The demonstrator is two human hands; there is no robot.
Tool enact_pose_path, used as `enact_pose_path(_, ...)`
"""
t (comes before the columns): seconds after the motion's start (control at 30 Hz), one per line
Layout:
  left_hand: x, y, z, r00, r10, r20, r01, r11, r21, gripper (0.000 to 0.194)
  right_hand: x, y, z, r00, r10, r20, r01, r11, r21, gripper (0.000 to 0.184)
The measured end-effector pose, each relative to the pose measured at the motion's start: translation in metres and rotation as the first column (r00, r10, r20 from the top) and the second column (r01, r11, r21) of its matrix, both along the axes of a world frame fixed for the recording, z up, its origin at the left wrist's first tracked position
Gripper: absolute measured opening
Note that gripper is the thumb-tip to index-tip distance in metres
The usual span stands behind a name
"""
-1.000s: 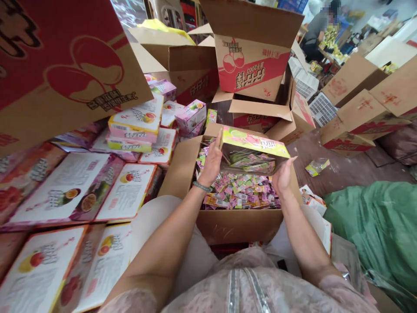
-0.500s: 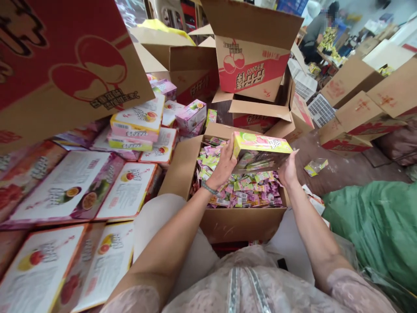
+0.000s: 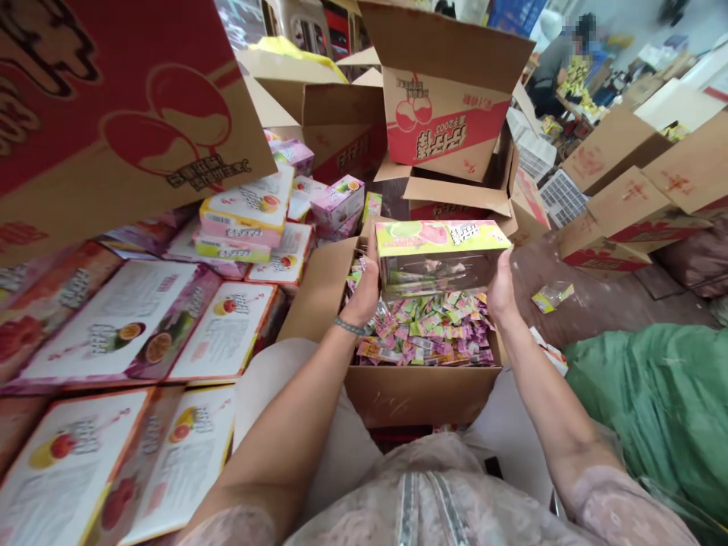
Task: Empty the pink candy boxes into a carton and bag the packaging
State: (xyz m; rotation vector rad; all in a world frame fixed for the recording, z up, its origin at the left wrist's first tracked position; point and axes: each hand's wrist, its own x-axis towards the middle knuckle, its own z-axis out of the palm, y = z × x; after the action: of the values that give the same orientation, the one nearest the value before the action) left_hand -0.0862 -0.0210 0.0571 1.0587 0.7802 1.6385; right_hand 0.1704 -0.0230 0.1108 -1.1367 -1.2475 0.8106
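Between my two hands is a candy box [image 3: 444,238] with a yellow-green and pink printed panel and a clear side. A few wrapped pieces show through that clear side. My left hand [image 3: 364,294] grips its left end, with a beaded bracelet at the wrist. Its right end is pressed by my right hand [image 3: 500,287]. The box is above an opened cardboard carton [image 3: 421,394] between my knees. Many small pink and green wrapped candies [image 3: 421,330] fill that carton.
Stacked candy boxes [image 3: 108,326] cover my left side, under a red-printed carton flap [image 3: 136,114]. More open cartons [image 3: 449,114] stand ahead. On the right are a green sack [image 3: 654,409], a clear-sided box [image 3: 551,296] on the floor, and a person [image 3: 560,68] farther back.
The candy box has swung level and moved slightly left and toward me, so its clear side shows more. My left hand has moved left to its end. Both hands still hold it.
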Motion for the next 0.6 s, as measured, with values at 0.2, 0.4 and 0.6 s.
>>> enact_pose_path(0.2,-0.009,-0.003,0.010,0.998,-0.011,0.068,0.014,0.999,-0.041,0.098,-0.003,0.003,0.009,0.999,0.011,-0.048,-0.009,1.000,0.028,0.074)
enact_pose_path(0.4,-0.010,0.006,0.016,0.948,0.063,0.314,0.005,0.978,-0.210,0.062,-0.012,-0.032,-0.011,0.978,-0.172,-0.120,0.166,0.984,-0.058,0.047)
enact_pose_path(0.6,0.006,-0.004,0.013,0.928,-0.113,0.356,0.216,0.940,-0.265,0.076,-0.050,-0.051,-0.022,0.992,0.020,0.126,-0.009,0.997,-0.081,0.019)
